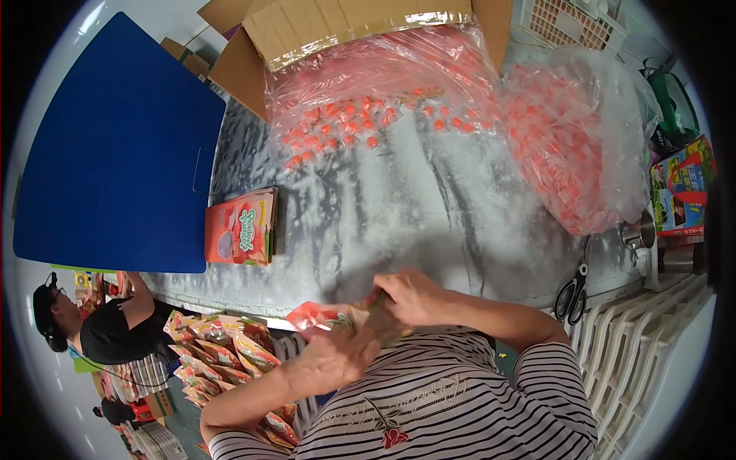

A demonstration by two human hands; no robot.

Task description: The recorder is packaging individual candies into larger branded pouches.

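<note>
My left hand (333, 356) and my right hand (410, 297) are close together in front of my chest, at the near edge of the table. Between them is a red and tan printed pouch (313, 316), with both hands closed on it. The left hand grips its near side, and the right hand's fingers pinch its far right part. Fingers hide much of the pouch, and its opening cannot be made out. Left of my hands, a stack of flat printed pouches (239, 230) lies on the grey, powder-smeared table (383, 215).
Loose orange-red pieces (337, 126) spill from a plastic-lined cardboard box (360, 34). A clear bag of similar pieces (560, 146), scissors (573, 295) and a metal cup (638, 230) lie right. Filled pouches (230, 356), a blue panel (123, 153) and a co-worker (115, 322) are left; white crates (636, 345) right.
</note>
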